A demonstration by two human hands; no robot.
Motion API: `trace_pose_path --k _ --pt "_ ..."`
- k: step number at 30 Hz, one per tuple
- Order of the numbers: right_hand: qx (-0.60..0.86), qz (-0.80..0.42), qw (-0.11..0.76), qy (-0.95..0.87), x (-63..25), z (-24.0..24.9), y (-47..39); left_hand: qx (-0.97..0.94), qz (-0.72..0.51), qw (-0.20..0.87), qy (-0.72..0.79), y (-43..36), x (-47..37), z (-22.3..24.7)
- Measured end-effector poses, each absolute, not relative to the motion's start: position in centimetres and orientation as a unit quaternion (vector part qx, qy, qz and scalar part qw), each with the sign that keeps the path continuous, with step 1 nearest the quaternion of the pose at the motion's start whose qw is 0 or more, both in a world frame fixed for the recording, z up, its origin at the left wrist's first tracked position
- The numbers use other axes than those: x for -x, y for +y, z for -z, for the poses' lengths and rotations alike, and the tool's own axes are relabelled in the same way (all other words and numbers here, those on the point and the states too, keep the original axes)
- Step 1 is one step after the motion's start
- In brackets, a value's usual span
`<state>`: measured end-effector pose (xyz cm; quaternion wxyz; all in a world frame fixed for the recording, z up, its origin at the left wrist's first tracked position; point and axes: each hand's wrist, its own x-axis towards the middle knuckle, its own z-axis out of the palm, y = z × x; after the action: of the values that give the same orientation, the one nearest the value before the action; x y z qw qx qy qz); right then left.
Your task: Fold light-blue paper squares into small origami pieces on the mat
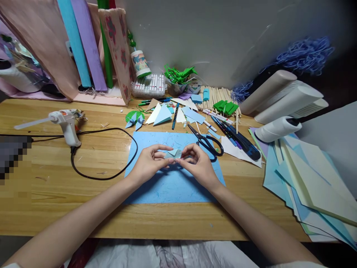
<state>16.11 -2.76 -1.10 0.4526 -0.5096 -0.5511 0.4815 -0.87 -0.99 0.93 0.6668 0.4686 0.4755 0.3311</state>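
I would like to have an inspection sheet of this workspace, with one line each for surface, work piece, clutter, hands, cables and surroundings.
Surface: wooden table, with a blue sheet beneath the hands.
Work piece: small folded paper, pale blue, held above the sheet.
Clutter: paper scraps and pens beyond the sheet; scissors at its far right corner; stacked paper to the right.
Hands: left hand and right hand both hold the folded paper.
Cables: black cord from the glue gun loops across the sheet's left edge.
Surroundings: grey wall behind; blue yarn at far right.
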Motion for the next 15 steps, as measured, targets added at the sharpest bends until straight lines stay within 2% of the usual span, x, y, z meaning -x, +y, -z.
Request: trace_pose_path --k 4,9,15 --pt "0.487 -0.573 0.439 -0.492 -16.14 1.42 -2.42 -0.427 -0.335 0.688 0.48 -0.84 0.76 -0.49" --pt "0.475 -0.633 0.428 -0.436 -16.03 1.3 -2.07 -0.411 -0.351 0.698 0.47 -0.84 0.61 0.02" --pt "0.474 -0.642 0.398 -0.453 -15.84 0.92 -2.23 -0.419 -0.347 0.697 0.467 -1.08 0.49 -0.1"
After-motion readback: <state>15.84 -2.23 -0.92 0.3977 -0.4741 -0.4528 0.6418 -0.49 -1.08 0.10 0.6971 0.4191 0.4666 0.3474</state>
